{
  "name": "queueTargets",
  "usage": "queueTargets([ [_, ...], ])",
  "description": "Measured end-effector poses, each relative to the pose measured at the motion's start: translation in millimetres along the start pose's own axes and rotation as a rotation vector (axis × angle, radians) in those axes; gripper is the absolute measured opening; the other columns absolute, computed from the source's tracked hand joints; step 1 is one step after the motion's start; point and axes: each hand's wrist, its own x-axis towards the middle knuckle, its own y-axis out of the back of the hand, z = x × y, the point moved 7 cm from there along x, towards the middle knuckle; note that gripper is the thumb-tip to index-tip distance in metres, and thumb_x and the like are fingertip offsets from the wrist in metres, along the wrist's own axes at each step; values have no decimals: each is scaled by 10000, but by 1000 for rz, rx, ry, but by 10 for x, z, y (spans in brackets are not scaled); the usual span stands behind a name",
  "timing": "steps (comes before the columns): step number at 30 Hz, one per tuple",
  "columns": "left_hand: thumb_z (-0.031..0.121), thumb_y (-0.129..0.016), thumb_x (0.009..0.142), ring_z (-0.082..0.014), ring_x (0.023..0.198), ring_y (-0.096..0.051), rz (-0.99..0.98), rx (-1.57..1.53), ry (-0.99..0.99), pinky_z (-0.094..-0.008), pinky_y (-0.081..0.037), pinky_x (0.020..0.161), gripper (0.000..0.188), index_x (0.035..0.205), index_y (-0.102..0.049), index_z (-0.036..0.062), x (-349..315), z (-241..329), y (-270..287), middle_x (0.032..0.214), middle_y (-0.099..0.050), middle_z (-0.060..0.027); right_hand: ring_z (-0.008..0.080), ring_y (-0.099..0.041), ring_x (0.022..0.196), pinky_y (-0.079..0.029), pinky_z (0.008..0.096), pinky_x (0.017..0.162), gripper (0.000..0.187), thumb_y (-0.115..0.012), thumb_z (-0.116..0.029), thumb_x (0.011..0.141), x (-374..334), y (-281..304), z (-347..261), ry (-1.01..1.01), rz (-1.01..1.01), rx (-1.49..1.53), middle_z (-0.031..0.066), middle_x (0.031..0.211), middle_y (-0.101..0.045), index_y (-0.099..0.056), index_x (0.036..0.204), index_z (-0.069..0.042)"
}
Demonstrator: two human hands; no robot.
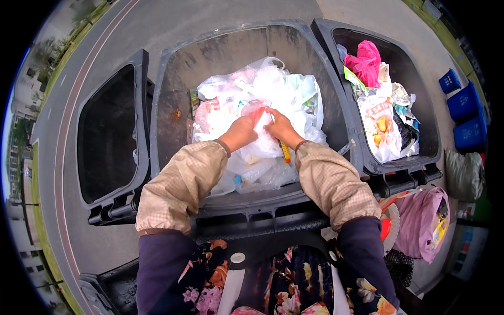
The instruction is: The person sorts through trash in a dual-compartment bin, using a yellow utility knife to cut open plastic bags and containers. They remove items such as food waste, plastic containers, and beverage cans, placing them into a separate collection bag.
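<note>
Both my arms, in checked beige sleeve covers, reach over a large grey wheeled bin (210, 50) holding pale, mostly see-through plastic bags (270, 79). My left hand (240, 133) is closed on the edge of a reddish translucent plastic bag (256, 113). Close beside it, my right hand (282, 129) grips a slim yellow tool (285, 152) that looks like a utility knife. Its yellow end sticks out below the palm, and its thin tip shows near the fingertips. The fingertips are at the red bag's edge; whether the tip touches the bag I cannot tell.
A second bin (428, 123) on the right holds mixed rubbish with a pink bag (366, 63) on top. Another dark bin (107, 136) stands at left. Blue bins (466, 105), a grey-green sack (463, 176) and a lilac bag (420, 223) are on the right.
</note>
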Motion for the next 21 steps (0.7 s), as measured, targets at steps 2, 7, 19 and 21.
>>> queueTargets([
  [2, 117, -590, 618, -384, 725, -575, 41, 7, -31, -411, -461, 681, 242, 785, -561, -56, -15, -62, -50, 737, -575, -257, 123, -470, 425, -364, 269, 367, 597, -556, 9, 718, -45, -45, -33, -19, -13, -4, 50, 672, -499, -357, 1276, -63],
  [7, 111, -572, 638, -383, 708, -573, 32, -61, -61, -404, -457, 671, 242, 814, -553, -54, -92, -191, 49, 721, -573, -247, 132, -475, 421, -370, 279, 364, 656, -538, 30, 694, -2, -124, -10, -22, -60, -80, 66, 701, -504, -317, 1304, -67],
  [19, -31, -511, 730, -91, 637, -506, -187, -777, 163, -217, -450, 656, 194, 910, -560, 23, -143, -847, -267, 735, -546, -8, 329, -513, 1001, -414, 346, 850, 736, -638, -80, 654, 31, -100, 82, -15, -23, -339, 245, 1087, -506, -282, 1291, 16],
  [21, 31, -573, 729, -112, 676, -526, -84, -671, 200, -234, -460, 697, 240, 969, -565, 16, -108, -695, -55, 780, -564, -20, 338, -474, 1066, -392, 344, 891, 755, -656, -92, 645, 81, -67, 116, 29, 3, -344, 251, 1150, -465, -282, 1291, 18],
])
